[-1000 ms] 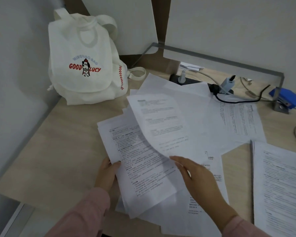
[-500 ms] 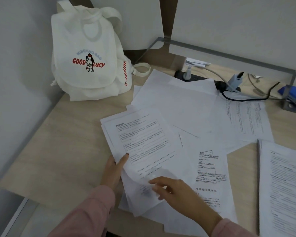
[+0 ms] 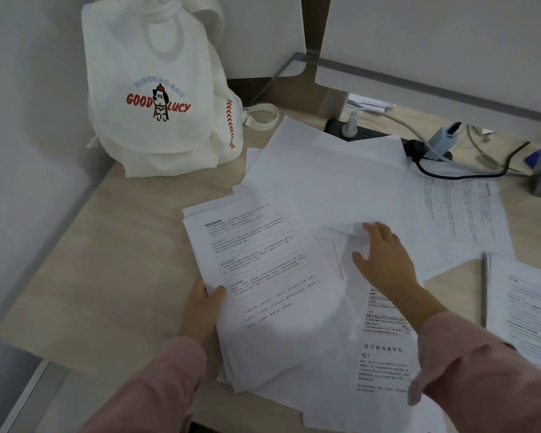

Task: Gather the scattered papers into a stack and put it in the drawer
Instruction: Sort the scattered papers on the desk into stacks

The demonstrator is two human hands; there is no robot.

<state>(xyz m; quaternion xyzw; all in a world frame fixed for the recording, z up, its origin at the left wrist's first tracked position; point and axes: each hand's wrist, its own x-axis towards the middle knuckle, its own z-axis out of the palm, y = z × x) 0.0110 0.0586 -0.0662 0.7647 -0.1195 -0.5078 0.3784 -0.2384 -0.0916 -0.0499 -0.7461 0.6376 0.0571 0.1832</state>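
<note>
Since half a second ago, my right hand [image 3: 384, 260] has left the near edge of the stack of white printed papers [image 3: 263, 276] and has gone farther and to the right, onto the loose white sheets [image 3: 331, 182]. Its fingers are spread and almost straight. They press on one sheet and do not grip it. My left hand [image 3: 202, 310] grips the stack at its left edge, with the thumb on top. The stack lies in the middle of the light wooden desk [image 3: 107, 260], partly over other sheets. A white fabric backpack with red letters [image 3: 156, 98] stands at the far left. A black power strip [image 3: 366, 132] lies at the far side, just behind the sheets.
</note>
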